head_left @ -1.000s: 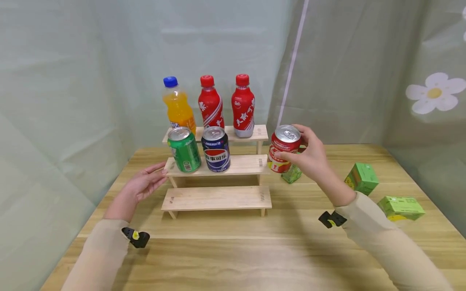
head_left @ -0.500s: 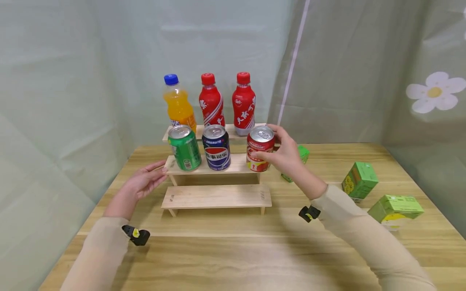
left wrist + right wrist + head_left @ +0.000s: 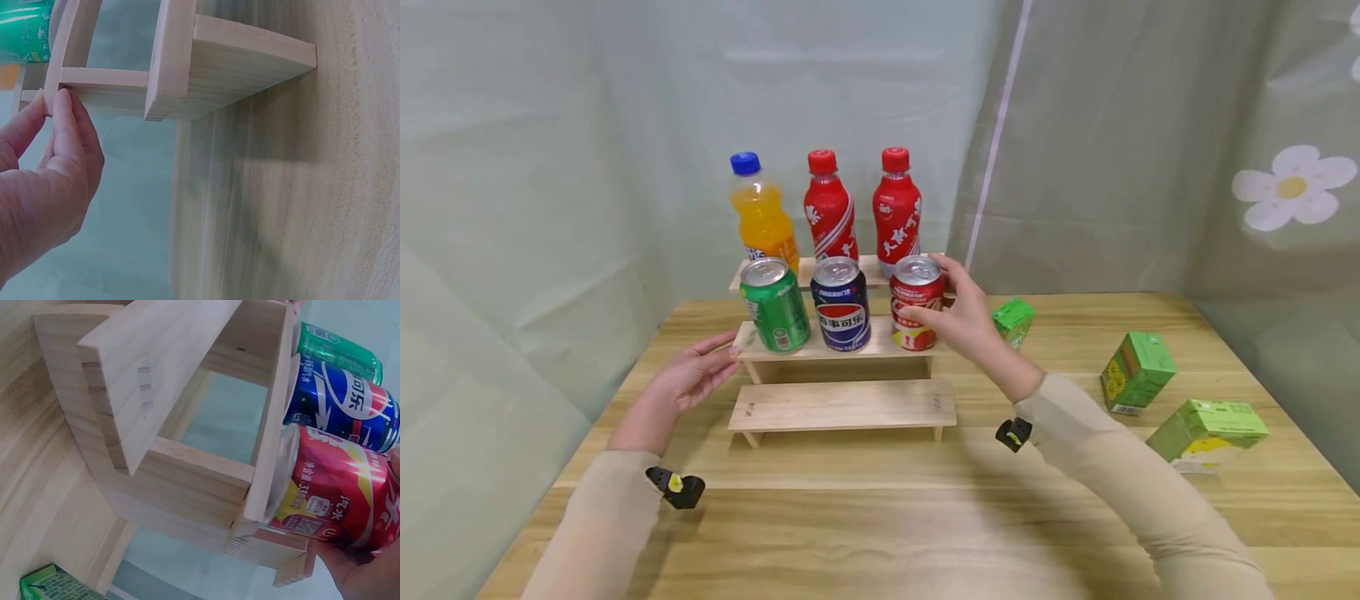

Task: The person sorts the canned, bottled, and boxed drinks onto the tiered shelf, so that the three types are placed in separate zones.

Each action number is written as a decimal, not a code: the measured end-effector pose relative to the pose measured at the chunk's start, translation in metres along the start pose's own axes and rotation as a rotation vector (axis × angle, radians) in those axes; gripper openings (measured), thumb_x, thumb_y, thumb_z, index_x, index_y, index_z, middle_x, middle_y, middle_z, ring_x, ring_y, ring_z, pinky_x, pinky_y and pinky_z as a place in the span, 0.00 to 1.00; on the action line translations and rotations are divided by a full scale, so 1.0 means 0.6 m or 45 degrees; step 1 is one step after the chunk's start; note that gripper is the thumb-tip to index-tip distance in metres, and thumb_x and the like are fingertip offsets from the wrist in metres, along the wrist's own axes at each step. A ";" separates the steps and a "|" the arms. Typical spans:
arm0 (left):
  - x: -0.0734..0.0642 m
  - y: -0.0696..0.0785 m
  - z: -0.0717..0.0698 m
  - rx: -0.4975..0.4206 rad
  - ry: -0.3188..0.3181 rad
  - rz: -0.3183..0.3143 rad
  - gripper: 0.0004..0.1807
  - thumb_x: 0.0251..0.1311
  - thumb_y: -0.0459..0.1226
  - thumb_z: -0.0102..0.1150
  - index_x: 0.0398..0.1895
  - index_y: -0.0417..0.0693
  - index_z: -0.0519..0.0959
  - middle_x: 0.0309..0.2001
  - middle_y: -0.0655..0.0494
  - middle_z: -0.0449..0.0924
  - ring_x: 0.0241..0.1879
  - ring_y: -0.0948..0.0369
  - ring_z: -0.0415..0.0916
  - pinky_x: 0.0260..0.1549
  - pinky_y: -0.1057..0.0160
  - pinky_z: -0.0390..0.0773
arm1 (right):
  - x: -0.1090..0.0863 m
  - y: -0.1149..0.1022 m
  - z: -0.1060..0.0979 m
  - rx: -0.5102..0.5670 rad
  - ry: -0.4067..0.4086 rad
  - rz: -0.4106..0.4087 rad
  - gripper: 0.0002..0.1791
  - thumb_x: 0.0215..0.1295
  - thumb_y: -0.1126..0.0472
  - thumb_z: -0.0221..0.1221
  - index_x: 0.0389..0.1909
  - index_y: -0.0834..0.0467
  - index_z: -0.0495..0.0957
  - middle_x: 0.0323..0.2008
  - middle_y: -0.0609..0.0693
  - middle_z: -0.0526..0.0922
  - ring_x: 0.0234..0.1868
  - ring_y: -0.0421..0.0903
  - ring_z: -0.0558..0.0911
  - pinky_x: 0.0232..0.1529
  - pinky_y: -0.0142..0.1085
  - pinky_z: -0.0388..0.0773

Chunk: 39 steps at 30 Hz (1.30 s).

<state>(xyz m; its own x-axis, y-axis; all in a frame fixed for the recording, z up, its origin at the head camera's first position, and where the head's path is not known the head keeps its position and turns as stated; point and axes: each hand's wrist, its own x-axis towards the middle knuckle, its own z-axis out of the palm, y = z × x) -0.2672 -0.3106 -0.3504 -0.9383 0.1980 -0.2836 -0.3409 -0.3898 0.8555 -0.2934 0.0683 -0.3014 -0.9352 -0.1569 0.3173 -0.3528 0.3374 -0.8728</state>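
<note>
My right hand grips a red soda can at the right end of the middle tier of a wooden stepped shelf. In the right wrist view the base of the red can meets the board. To its left stand a dark blue Pepsi can and a green can, both upright. My left hand pinches the left end of the middle board between thumb and fingertips, plain in the left wrist view, where the hand shows beside the wooden frame.
On the top tier stand an orange soda bottle and two red bottles. Green drink cartons are on the table, right of the shelf; another carton lies nearer. Curtains hang behind.
My right hand has brought the red can leftward from beside the shelf onto the middle tier, next to the blue can. The left hand has stayed at the shelf's left end.
</note>
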 end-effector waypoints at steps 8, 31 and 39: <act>0.000 0.001 -0.001 -0.011 0.005 -0.006 0.17 0.66 0.25 0.48 0.37 0.54 0.84 0.35 0.55 0.82 0.35 0.64 0.82 0.43 0.71 0.83 | 0.002 0.004 0.005 0.027 0.014 -0.056 0.42 0.52 0.64 0.70 0.67 0.58 0.60 0.58 0.60 0.73 0.54 0.56 0.75 0.55 0.47 0.78; -0.001 -0.004 -0.006 -0.062 -0.001 -0.004 0.19 0.66 0.24 0.47 0.36 0.53 0.86 0.35 0.54 0.83 0.34 0.63 0.83 0.41 0.71 0.83 | -0.009 0.003 -0.022 -0.059 -0.069 -0.051 0.42 0.55 0.61 0.69 0.68 0.60 0.59 0.64 0.58 0.68 0.64 0.55 0.68 0.65 0.50 0.70; -0.001 0.000 -0.004 -0.058 0.014 -0.010 0.18 0.66 0.25 0.48 0.36 0.54 0.86 0.35 0.55 0.83 0.34 0.63 0.83 0.42 0.71 0.83 | -0.040 0.015 -0.073 -0.145 0.004 -0.115 0.38 0.55 0.64 0.68 0.64 0.66 0.62 0.64 0.61 0.68 0.64 0.57 0.67 0.65 0.51 0.69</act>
<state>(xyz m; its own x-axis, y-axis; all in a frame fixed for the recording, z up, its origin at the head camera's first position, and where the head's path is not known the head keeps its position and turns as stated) -0.2666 -0.3128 -0.3514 -0.9362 0.1914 -0.2949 -0.3500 -0.4288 0.8328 -0.2755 0.1156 -0.3006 -0.8997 -0.1883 0.3937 -0.4361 0.4255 -0.7930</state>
